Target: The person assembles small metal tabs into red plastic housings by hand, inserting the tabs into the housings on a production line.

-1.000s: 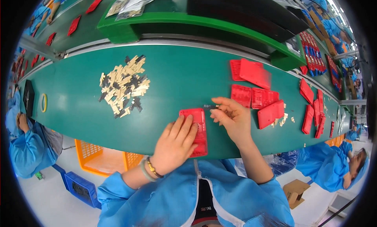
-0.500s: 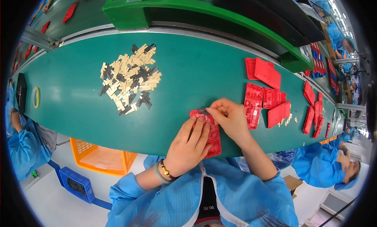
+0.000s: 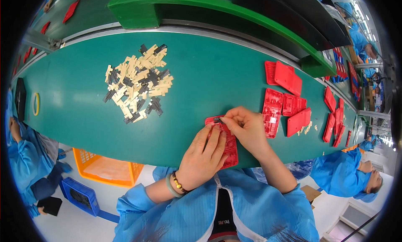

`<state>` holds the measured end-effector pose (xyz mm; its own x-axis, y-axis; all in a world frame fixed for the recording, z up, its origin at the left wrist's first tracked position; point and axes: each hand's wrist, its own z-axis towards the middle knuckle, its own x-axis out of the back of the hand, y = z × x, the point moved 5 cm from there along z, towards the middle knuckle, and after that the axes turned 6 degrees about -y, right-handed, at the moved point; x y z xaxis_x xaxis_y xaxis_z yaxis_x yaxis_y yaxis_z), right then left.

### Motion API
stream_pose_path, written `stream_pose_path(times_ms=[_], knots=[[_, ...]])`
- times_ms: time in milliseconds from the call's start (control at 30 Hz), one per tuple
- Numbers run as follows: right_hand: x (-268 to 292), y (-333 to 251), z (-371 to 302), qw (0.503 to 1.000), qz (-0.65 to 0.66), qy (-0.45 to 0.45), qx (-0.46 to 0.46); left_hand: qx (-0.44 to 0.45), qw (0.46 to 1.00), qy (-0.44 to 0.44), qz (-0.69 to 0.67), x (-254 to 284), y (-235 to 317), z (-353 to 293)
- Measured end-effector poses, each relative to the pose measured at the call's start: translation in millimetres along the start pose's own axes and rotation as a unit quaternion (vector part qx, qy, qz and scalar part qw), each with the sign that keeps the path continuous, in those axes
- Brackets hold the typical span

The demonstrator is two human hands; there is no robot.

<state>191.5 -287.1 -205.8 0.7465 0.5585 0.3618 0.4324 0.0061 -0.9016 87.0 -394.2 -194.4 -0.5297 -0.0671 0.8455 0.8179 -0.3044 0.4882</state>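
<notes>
A red plastic casing [image 3: 230,146], its moulded inner side up, lies at the table's near edge in front of me. Across it rests my left hand [image 3: 202,155], holding it against the table with fingers and thumb bent over its middle. My right hand [image 3: 244,124] has thumb and forefinger pinched on a small black strip [image 3: 217,120] at the casing's far end. The fingers partly hide the strip and the casing's inside. Beyond, to the left, is a loose pile of black strips and cream backing pieces [image 3: 140,80].
More red casings [image 3: 273,112] lie right of my hands, with cream scraps [image 3: 307,128] beside them. A green shelf frame [image 3: 217,6] spans the far side. A yellow ring [image 3: 36,104] lies far left. Below the edge stands an orange crate [image 3: 133,174]. Co-workers in blue sit on both sides.
The casing and both hands have shifted slightly right. The strip now sits lower and more tilted under my right fingertips. At lower left, a co-worker's hand with a dark flat object has come into view.
</notes>
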Motion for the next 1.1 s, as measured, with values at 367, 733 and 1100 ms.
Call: stream_pose_path(times_ms=[367, 733, 1100], knots=[[0, -10, -4, 0.995, -0.081, 0.033, 0.046, 0.016, 1.0, -0.022, -0.01, 6, -2, 11], [5, -16, -29, 0.9, -0.34, 0.057, 0.267, -0.008, 0.998, -0.049, 0.037, 10, -1, 16], [12, -20, -11, 0.943, -0.273, 0.075, 0.173, -0.019, 0.998, -0.049, 0.034, 6, -3, 14]])
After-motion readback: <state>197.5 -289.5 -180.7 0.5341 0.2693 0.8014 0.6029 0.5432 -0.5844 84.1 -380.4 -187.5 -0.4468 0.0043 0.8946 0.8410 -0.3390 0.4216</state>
